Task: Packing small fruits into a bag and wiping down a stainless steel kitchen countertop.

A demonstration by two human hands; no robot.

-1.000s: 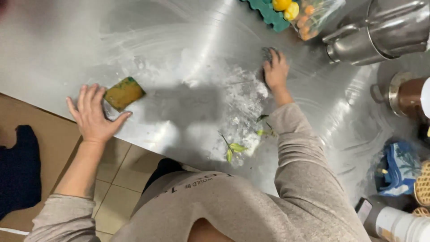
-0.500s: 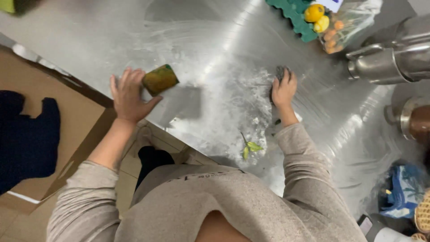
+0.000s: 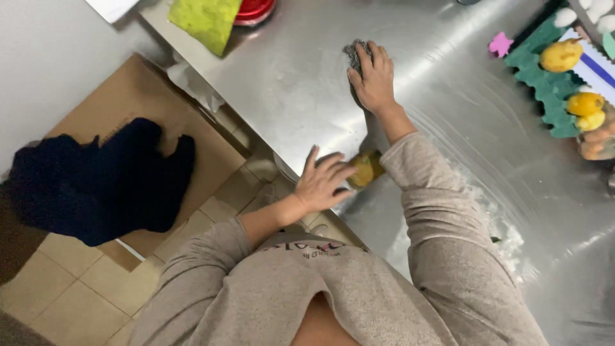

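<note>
My right hand (image 3: 373, 79) presses a grey steel-wool scouring pad (image 3: 354, 52) flat against the stainless steel counter (image 3: 301, 90), far out from my body. My left hand (image 3: 323, 180) rests at the counter's near edge with its fingers spread beside a yellow sponge (image 3: 367, 168), fingertips touching it. White foam (image 3: 506, 240) smears the counter to the right of my right sleeve.
A green cloth (image 3: 206, 20) and a red lid (image 3: 254, 9) lie at the counter's far left. A green egg tray (image 3: 541, 74) with yellow fruit (image 3: 560, 56) sits at the right. On the tiled floor lies cardboard (image 3: 134, 115) with a dark garment (image 3: 96, 179).
My right hand has slid the scouring pad leftward across the counter, away from the foam. My left hand stays by the sponge. My view has swung left, showing more floor.
</note>
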